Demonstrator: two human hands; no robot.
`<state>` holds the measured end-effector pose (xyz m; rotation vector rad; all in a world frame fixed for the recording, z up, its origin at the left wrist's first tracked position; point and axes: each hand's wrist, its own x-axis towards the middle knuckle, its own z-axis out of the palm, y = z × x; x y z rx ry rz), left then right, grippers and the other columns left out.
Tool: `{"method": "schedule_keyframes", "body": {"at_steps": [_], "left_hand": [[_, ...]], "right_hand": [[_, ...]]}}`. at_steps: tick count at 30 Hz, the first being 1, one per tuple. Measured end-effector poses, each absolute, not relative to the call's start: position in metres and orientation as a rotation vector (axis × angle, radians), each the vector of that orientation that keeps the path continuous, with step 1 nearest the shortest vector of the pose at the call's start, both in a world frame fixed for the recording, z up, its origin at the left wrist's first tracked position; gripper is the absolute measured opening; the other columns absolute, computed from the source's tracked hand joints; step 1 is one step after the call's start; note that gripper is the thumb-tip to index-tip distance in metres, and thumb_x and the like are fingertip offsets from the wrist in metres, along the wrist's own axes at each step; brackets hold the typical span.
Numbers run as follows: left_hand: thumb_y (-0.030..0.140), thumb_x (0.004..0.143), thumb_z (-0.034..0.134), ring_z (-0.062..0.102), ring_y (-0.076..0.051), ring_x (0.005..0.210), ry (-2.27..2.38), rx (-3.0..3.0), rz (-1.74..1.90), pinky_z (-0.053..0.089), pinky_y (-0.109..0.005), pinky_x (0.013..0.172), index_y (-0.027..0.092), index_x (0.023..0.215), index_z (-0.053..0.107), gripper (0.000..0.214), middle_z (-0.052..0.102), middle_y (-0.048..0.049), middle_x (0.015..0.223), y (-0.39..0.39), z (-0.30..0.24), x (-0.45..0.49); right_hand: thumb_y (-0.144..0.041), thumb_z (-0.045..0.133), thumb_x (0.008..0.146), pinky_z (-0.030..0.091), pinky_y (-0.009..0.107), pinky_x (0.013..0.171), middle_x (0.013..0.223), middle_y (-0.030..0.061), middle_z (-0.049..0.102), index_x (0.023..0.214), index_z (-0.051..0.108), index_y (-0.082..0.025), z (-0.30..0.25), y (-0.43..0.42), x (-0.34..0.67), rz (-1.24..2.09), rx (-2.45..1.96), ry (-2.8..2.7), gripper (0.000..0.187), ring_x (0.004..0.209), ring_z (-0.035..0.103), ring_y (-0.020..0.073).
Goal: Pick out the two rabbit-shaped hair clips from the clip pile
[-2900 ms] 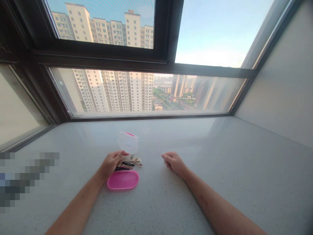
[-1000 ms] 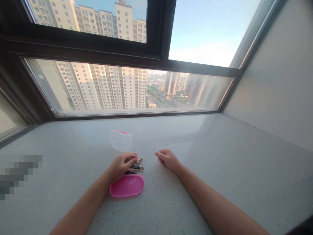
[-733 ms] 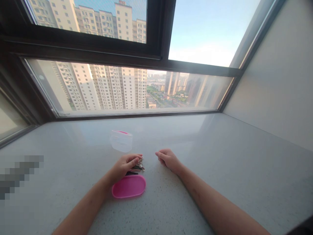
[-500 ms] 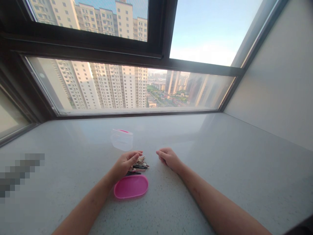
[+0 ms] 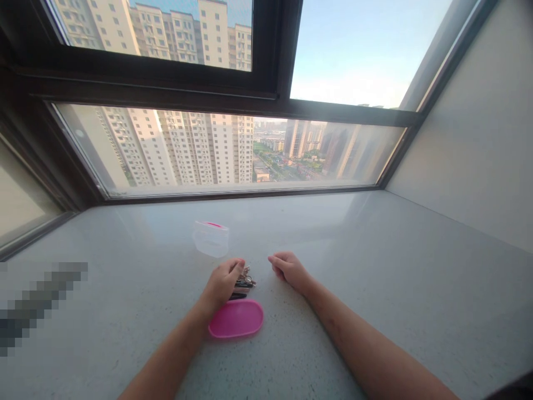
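Observation:
My left hand (image 5: 222, 280) rests on the pale stone sill with its fingers curled over a small pile of hair clips (image 5: 245, 283), dark and metallic ones; the fingertips pinch at the pile. A pink oval lid (image 5: 236, 319) lies flat just in front of that hand. Behind the pile stands a small clear plastic box (image 5: 211, 238) with a pink trace at its far rim. A little to the right of the clips lies my right hand (image 5: 287, 269), loosely curled on the sill with nothing in it.
The speckled sill (image 5: 375, 266) runs wide to the right and left. A dark-framed window (image 5: 233, 191) closes its far edge, a grey wall (image 5: 470, 144) the right side. A blurred-out patch (image 5: 37, 303) sits at the left.
My left hand has shifted slightly right over the clips, and the pink lid has slid right with it. The right hand has stayed in place.

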<state>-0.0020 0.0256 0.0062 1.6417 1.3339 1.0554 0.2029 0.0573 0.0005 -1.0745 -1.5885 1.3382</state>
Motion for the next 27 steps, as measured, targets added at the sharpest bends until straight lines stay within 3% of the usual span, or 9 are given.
{"method": "schedule_keyframes", "body": {"at_steps": [4,7,10,12,15,19,22,27], "left_hand": [[0.047,0.080,0.045,0.062,-0.022,0.080,1.391,1.507,1.194,0.047,-0.034,0.074,0.014,0.089,0.065,0.040,0.068,-0.0070,0.082,0.023,0.009,-0.011],[0.041,0.079,0.048,0.061,-0.021,0.081,1.476,1.566,1.368,0.046,-0.032,0.078,0.015,0.076,0.066,0.032,0.068,-0.0062,0.080,0.021,0.014,-0.032],[0.040,0.078,0.047,0.059,-0.019,0.073,1.814,1.428,1.733,0.046,-0.030,0.073,0.017,0.069,0.061,0.029,0.064,-0.0033,0.069,0.031,0.013,-0.063],[0.042,0.076,0.047,0.058,-0.020,0.074,1.983,1.212,1.855,0.046,-0.032,0.072,0.016,0.078,0.060,0.029,0.062,-0.0038,0.074,0.046,0.008,-0.081],[0.044,0.074,0.051,0.057,-0.022,0.091,1.932,1.122,1.800,0.045,-0.035,0.081,0.015,0.097,0.055,0.037,0.061,-0.0083,0.099,0.071,0.000,-0.095],[0.045,0.076,0.051,0.050,-0.020,0.111,1.698,1.204,1.725,0.042,-0.031,0.090,0.017,0.119,0.043,0.051,0.048,-0.0120,0.127,0.092,-0.005,-0.091],[0.047,0.078,0.049,0.045,-0.021,0.118,1.553,1.304,1.604,0.038,-0.033,0.096,0.018,0.125,0.036,0.057,0.046,-0.0117,0.130,0.096,-0.004,-0.083],[0.049,0.076,0.052,0.046,-0.025,0.116,1.735,1.538,1.334,0.034,-0.038,0.097,0.020,0.127,0.035,0.062,0.050,-0.0117,0.124,0.088,-0.001,-0.074]], "right_hand": [[-0.045,0.049,0.077,0.020,0.021,0.037,0.039,-0.0049,0.039,0.047,0.042,-0.017,0.002,0.057,0.203,1.344,-1.074,-1.580,0.042,0.034,0.030,0.0054],[-0.045,0.049,0.077,0.020,0.021,0.037,0.039,-0.0049,0.039,0.047,0.042,-0.017,0.002,0.057,0.202,1.347,-1.077,-1.576,0.042,0.034,0.030,0.0054],[-0.045,0.050,0.077,0.020,0.020,0.037,0.039,-0.0050,0.039,0.047,0.041,-0.017,0.000,0.058,0.202,1.358,-1.076,-1.568,0.042,0.034,0.030,0.0053],[-0.045,0.050,0.077,0.020,0.020,0.037,0.039,-0.0049,0.040,0.048,0.042,-0.016,-0.001,0.058,0.203,1.373,-1.074,-1.551,0.041,0.034,0.030,0.0053],[-0.044,0.050,0.077,0.020,0.020,0.037,0.039,-0.0051,0.040,0.049,0.042,-0.017,-0.002,0.059,0.204,1.390,-1.086,-1.503,0.039,0.034,0.030,0.0054],[-0.044,0.051,0.075,0.022,0.020,0.037,0.042,-0.0049,0.041,0.051,0.042,-0.017,-0.004,0.058,0.207,1.400,-1.078,-1.446,0.037,0.036,0.032,0.0059],[-0.043,0.054,0.073,0.025,0.020,0.038,0.046,-0.0043,0.043,0.055,0.044,-0.017,-0.005,0.059,0.208,1.401,-1.070,-1.381,0.033,0.038,0.036,0.0064],[-0.039,0.056,0.071,0.031,0.020,0.040,0.052,-0.0028,0.048,0.066,0.050,-0.016,-0.002,0.060,0.209,1.317,-1.076,-1.312,0.024,0.043,0.042,0.0080]]}}
